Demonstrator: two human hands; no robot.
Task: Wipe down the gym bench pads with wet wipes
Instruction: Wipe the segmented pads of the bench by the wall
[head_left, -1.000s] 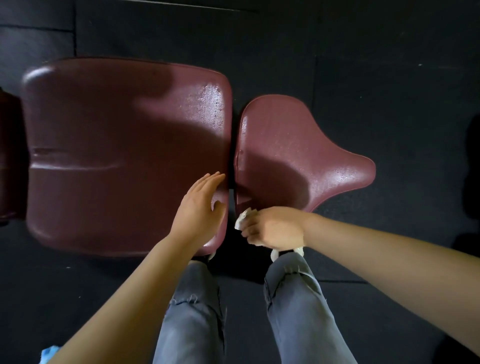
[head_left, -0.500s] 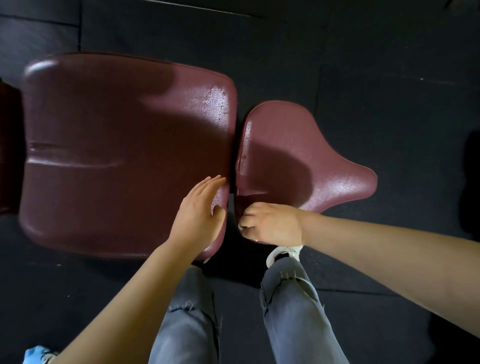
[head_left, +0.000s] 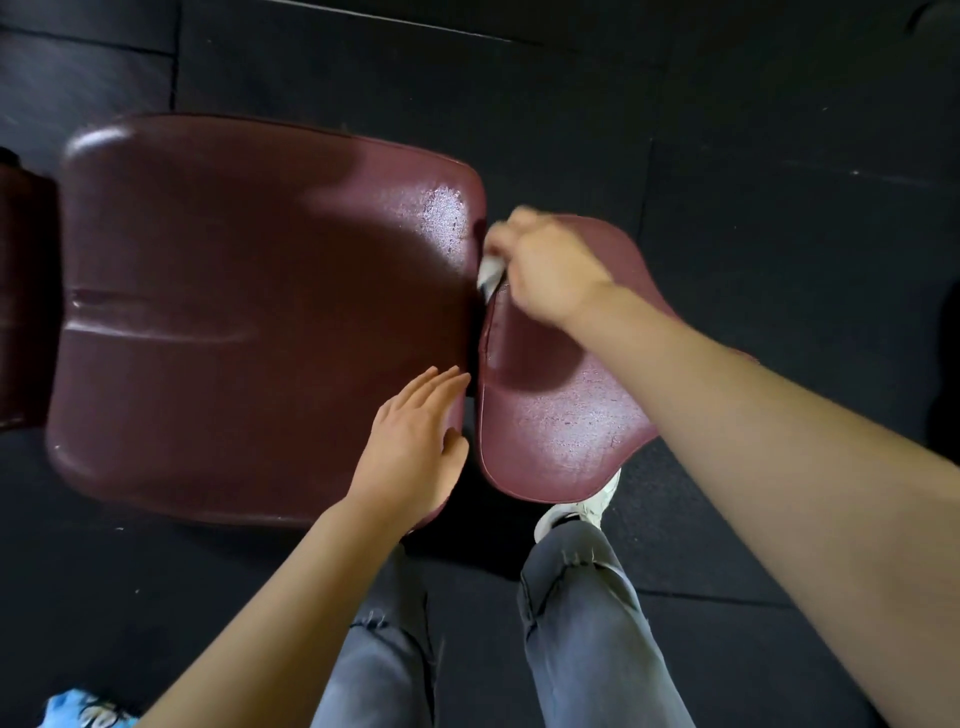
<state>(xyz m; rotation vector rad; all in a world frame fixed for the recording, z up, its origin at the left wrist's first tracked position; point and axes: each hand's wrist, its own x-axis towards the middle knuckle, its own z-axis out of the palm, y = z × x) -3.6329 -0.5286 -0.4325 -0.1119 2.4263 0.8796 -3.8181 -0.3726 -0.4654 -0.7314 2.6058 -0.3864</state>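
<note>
While the left hand (head_left: 410, 457) rests flat, the right hand (head_left: 545, 270) grips a wipe (head_left: 491, 270) — maroon pads (head_left: 249, 322) glisten.

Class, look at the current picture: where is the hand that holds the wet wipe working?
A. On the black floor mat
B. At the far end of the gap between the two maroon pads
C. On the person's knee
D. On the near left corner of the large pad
B: the right hand grips the wet wipe at the far end of the gap between the large pad and the small pad.
</note>
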